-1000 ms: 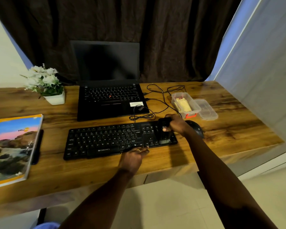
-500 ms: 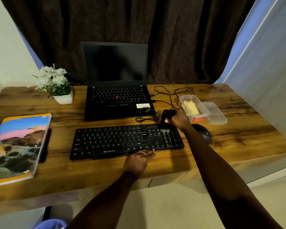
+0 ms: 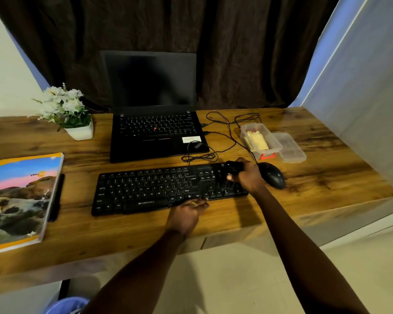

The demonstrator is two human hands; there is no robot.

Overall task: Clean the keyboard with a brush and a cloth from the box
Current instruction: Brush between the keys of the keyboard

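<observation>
A black keyboard lies across the middle of the wooden desk. My right hand grips a small black brush over the number pad at the keyboard's right end, bristles down on the keys. My left hand rests on the keyboard's front edge near the middle, fingers pressed flat against it. A clear plastic box with a yellow cloth inside stands at the back right, its lid lying beside it.
A black mouse sits just right of my right hand, its cable looping toward an open laptop behind the keyboard. A potted white flower and a colourful book occupy the left side. A blue bin stands under the desk.
My right hand has drawn the brush from the keyboard's top edge back down onto the number pad. My left hand stays on the front edge. The camera has shifted slightly.
</observation>
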